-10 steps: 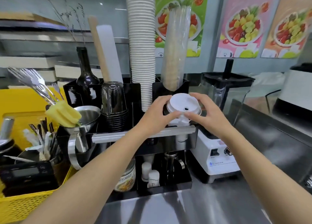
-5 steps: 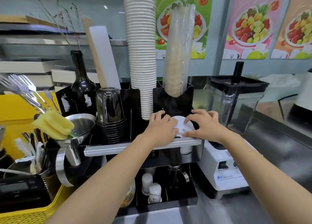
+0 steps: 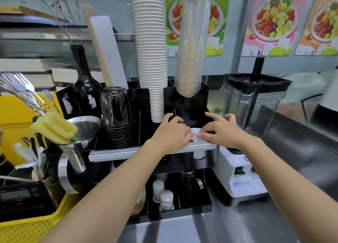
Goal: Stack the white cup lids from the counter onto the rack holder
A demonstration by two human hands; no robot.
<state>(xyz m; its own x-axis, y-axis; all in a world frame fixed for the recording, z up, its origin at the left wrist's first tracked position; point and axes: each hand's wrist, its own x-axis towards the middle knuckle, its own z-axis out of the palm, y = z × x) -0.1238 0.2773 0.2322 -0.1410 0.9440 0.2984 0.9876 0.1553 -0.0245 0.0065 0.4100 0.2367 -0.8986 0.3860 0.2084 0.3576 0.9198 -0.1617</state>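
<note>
Head view: left hand (image 3: 171,133) and right hand (image 3: 219,131), fingers spread, press lid (image 3: 195,131) into rack (image 3: 184,103) (uneven pressure could jam it).

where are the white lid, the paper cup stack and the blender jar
white lid (image 3: 195,131), head view, visible top between the hands
paper cup stack (image 3: 150,50), head view, mid-stack
blender jar (image 3: 256,103), head view, clear wall
</note>
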